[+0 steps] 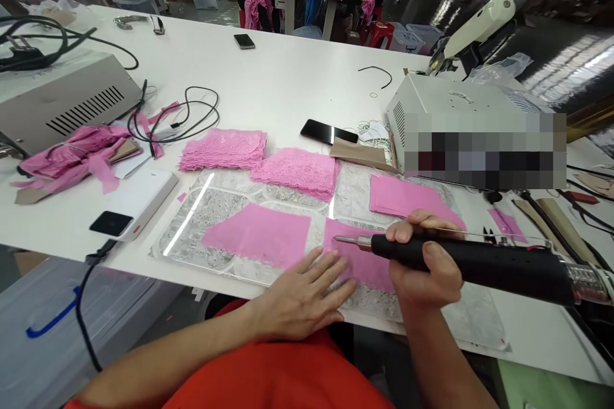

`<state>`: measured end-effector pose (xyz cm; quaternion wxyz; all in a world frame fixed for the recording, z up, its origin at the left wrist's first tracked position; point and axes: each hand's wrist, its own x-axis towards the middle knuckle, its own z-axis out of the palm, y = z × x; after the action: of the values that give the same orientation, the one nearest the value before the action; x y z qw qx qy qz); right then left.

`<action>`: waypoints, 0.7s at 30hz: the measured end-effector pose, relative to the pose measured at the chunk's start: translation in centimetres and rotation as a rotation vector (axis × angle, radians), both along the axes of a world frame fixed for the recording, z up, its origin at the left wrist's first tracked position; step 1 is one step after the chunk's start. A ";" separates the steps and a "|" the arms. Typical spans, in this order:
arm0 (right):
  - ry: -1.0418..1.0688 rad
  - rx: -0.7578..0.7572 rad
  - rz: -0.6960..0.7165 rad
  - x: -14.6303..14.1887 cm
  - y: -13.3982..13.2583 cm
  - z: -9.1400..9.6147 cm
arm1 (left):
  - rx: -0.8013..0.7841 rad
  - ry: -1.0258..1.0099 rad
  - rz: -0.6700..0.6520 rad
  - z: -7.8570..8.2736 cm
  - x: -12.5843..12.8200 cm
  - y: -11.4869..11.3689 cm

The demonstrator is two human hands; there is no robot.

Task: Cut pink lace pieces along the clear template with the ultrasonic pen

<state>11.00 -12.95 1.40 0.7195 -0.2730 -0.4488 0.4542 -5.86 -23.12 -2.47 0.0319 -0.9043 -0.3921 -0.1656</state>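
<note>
While the left hand is lying flat and open on the near edge of the pink fabric piece, the right hand is gripping the black cutting tool; its long axis is running sideways, the tip pointing left over the fabric, just beyond the left fingertips.

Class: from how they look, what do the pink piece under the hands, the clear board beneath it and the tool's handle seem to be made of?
Pink piece: thin matte fabric, probably; it lies flat and limp.
Clear board: likely acrylic or glass; see-through, with glossy edges that catch light.
Tool handle, in the right hand: black, matte, plastic or rubber by its look; metal tip.
</note>
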 end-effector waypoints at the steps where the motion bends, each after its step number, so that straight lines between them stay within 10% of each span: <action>1: 0.002 0.006 0.002 -0.1 0.0 0.0 | -0.003 -0.007 -0.016 0.1 0.2 0.1; 21: -0.020 -0.006 0.048 -1.3 -0.2 -0.1 | -0.025 -0.096 -0.067 -0.7 0.6 0.5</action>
<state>9.73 -13.19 1.27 0.7030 -0.2687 -0.4611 0.4700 -5.27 -22.62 -3.18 -0.0038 -0.9083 -0.3646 -0.2050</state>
